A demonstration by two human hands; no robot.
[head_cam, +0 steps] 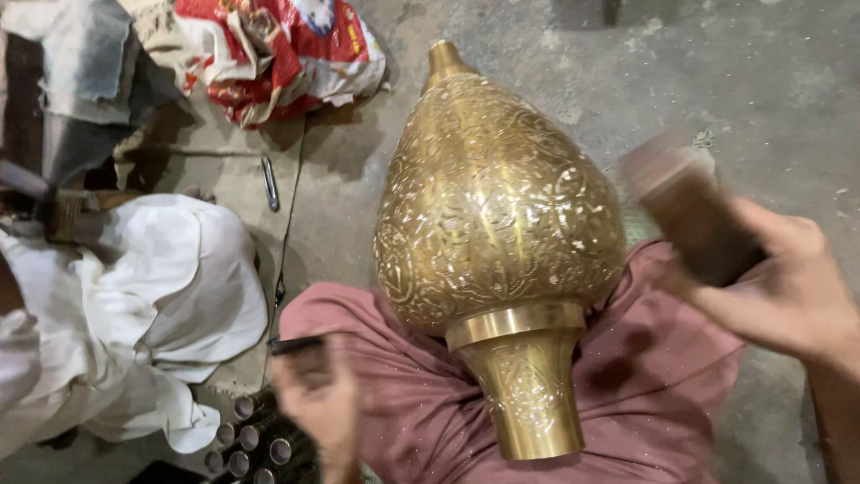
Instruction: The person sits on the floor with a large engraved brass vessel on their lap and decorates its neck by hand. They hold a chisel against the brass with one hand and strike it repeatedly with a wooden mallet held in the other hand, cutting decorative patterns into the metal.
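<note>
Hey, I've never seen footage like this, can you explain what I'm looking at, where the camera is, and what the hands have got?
There is one picture, from a camera worn on a person's head, looking down at their own lap and hands. A large engraved brass vessel, bulb-shaped with a flared neck, lies across their lap on mauve-pink cloth. The right hand grips a blurred brown wooden block. The left hand is blurred and holds a small dark tool. On the grey concrete floor sit a crumpled red and white bag and some short metal tubes. Someone in white clothing sits alongside.
</note>
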